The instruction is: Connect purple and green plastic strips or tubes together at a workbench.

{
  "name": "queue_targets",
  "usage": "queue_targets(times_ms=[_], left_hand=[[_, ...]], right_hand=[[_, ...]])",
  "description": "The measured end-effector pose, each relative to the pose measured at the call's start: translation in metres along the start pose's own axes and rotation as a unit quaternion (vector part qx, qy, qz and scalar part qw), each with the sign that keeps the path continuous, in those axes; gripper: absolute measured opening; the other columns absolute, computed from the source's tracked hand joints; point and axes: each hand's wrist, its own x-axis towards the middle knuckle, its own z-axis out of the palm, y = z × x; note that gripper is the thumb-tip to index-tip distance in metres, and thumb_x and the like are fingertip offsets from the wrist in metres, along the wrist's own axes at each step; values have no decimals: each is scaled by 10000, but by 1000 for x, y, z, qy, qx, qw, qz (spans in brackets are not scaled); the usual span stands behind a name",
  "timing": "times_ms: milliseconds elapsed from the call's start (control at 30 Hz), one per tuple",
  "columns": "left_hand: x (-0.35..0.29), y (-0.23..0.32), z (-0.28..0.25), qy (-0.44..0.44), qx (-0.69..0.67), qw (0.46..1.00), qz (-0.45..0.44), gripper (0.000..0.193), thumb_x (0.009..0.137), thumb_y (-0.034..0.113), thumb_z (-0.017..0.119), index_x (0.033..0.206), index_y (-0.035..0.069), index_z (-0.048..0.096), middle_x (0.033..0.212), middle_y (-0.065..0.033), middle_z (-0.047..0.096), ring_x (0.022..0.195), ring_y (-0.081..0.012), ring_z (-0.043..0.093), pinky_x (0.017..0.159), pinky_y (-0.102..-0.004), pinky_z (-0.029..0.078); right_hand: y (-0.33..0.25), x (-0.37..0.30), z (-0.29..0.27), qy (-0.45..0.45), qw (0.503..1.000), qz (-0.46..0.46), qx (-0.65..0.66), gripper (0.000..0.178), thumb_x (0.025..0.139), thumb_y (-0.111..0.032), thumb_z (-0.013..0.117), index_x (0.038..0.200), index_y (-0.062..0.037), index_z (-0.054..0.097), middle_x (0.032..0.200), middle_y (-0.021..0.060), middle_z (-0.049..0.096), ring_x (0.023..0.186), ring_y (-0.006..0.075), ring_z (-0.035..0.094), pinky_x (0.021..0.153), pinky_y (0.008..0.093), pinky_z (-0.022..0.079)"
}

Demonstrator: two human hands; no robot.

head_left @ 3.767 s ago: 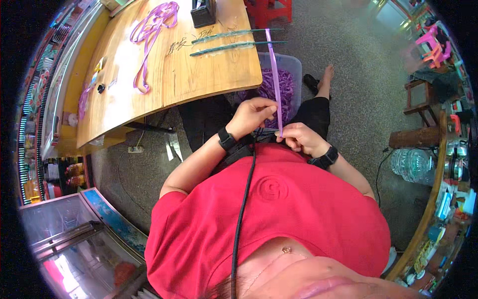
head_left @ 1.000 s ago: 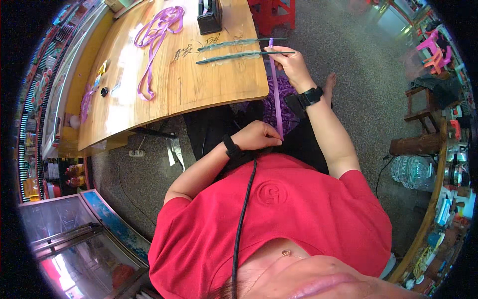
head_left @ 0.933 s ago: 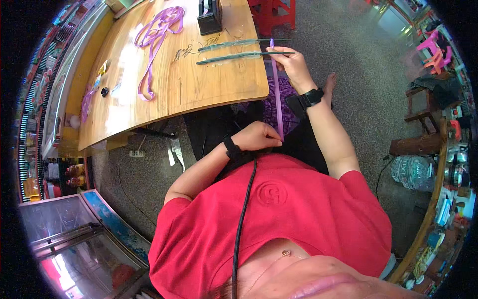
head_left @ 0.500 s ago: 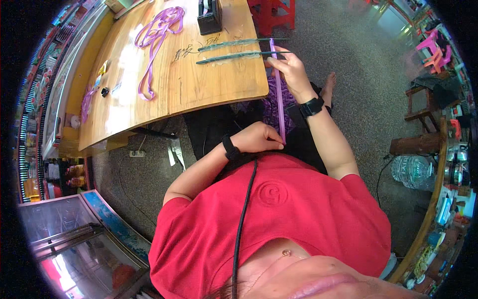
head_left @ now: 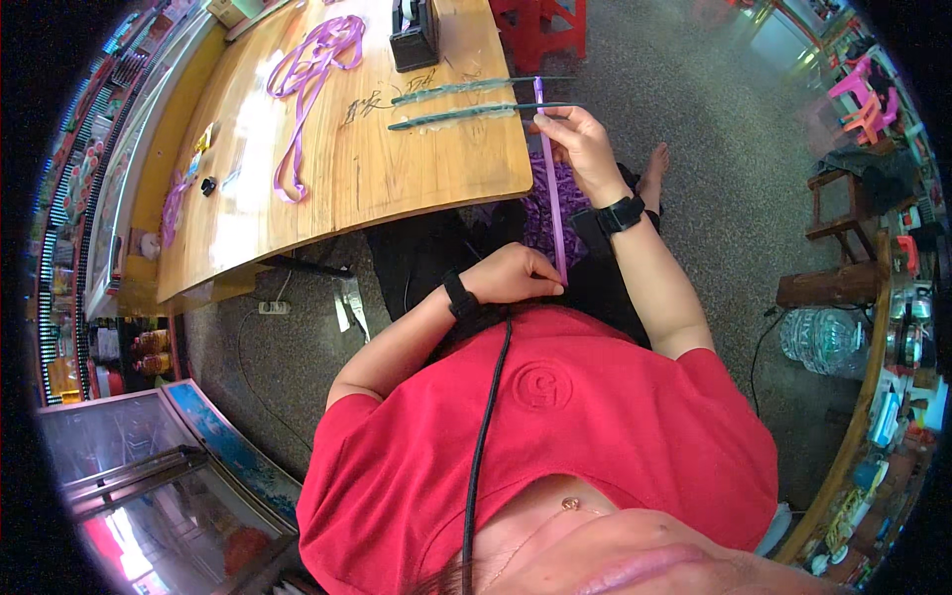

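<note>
Near the centre of the frame, the left hand (head_left: 511,274) pinches the lower end of a lilac ribbon (head_left: 555,213). The strip runs up to two dark rods (head_left: 412,124) jutting past the worktop (head_left: 397,174) edge — there the right hand (head_left: 585,154) has its grip on it, beside the lower rod. At upper left lies loose ribbon (head_left: 315,71) — at top centre, a black tape dispenser (head_left: 415,48).

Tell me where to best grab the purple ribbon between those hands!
Probably pinch the purple ribbon at its near end, coming from the left, like the left hand does: it's flat, narrow and stretched straight, with its far end at the dark green sticks.
</note>
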Motion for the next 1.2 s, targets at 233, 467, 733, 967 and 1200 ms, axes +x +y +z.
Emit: queue_targets(times_ms=[233,467,733,967,1200], left_hand=[[2,6,-1,-5,-5,1000,1,207,848,194,722,954,17,735,892,-134,729,824,-227,708,758,-302,536],[-1,16,-3,-5,-14,1000,3,204,841,186,729,957,18,736,896,-135,729,812,-227,704,748,-308,536],[-6,73,-24,-37,-6,991,130,200,846,165,730,982,18,731,831,-144,700,794,-282,679,719,-348,532],[-14,124,-48,-27,-7,981,190,258,845,127,749,1073,12,710,807,-125,656,758,-269,641,683,-349,505],[-9,148,-76,-17,-73,979,191,319,836,74,747,1148,28,698,823,-61,656,746,-172,610,679,-302,473]], right_hand=[[5,12,-7,-9,1000,-9,-2,230,907,-213,696,1084,-70,664,906,17,721,667,23,564,575,176,416],[4,11,-3,15,999,-32,13,246,911,-197,681,1106,-48,664,876,48,728,661,41,593,562,189,422],[-20,4,-9,-49,997,51,-1,236,912,-211,686,1048,-21,662,831,56,706,600,45,572,532,177,430],[-52,-34,-18,-15,995,39,-92,267,917,-189,676,1122,-19,656,825,30,679,640,58,588,574,194,472],[-87,-70,-14,-164,810,-409,-388,342,810,-45,717,1147,-94,690,842,63,679,725,200,645,669,295,519]])
